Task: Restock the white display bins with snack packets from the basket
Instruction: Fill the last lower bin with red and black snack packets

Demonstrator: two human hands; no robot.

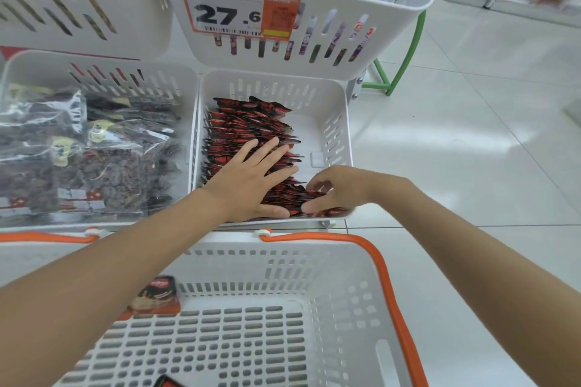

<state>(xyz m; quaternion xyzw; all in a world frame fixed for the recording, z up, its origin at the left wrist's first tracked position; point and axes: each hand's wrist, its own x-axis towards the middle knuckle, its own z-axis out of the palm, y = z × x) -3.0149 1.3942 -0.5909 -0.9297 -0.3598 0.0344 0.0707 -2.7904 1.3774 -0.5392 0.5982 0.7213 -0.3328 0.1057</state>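
Pale glossy floor tiles (pixel 471 135) lie right of the white display bin (pixel 339 122). Inside it our red snack packets (pixel 248 122) run in a row from near rim to far wall. Our left hand (pixel 251 179) presses them flat-fingered; our right hand (pixel 333 190) seemingly pinches some at the near rim.

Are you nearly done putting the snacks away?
Nearly. A row of red packets fills much of the white bin. The left hand lies flat on them while the right hand pinches the nearest ones. Left in the basket: a brown packet and another packet at the bottom edge.
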